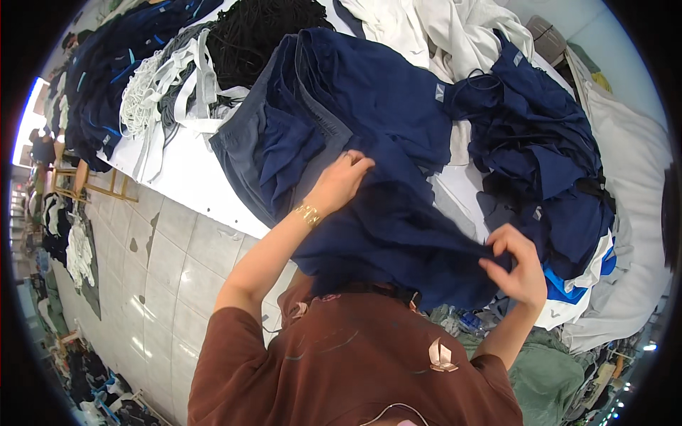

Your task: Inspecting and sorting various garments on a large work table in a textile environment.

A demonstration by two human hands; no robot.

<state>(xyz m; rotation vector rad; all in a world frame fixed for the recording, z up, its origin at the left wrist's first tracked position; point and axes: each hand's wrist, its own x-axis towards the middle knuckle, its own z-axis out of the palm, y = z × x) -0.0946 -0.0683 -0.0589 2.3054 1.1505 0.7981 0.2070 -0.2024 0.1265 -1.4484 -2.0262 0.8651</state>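
Note:
Navy shorts (398,234) stretch across the near edge of the white table (188,174) and hang down against my body. My right hand (520,264) pinches their edge at the right, pulling the cloth taut and slightly blurred. My left hand (339,182), with a gold band at the wrist, is closed on the navy cloth near the middle, its fingertips bunched together; the exact grip is partly hidden. Beyond it lies a stack of navy and grey shorts (245,138) with elastic waistbands, fanned out in layers.
Crumpled navy garments (540,135) heap up at the right, beside white cloth (462,32) at the back. White cords and tapes (145,103) and black cords (266,28) lie at the far left. A large pale sack (625,156) stands at the right edge.

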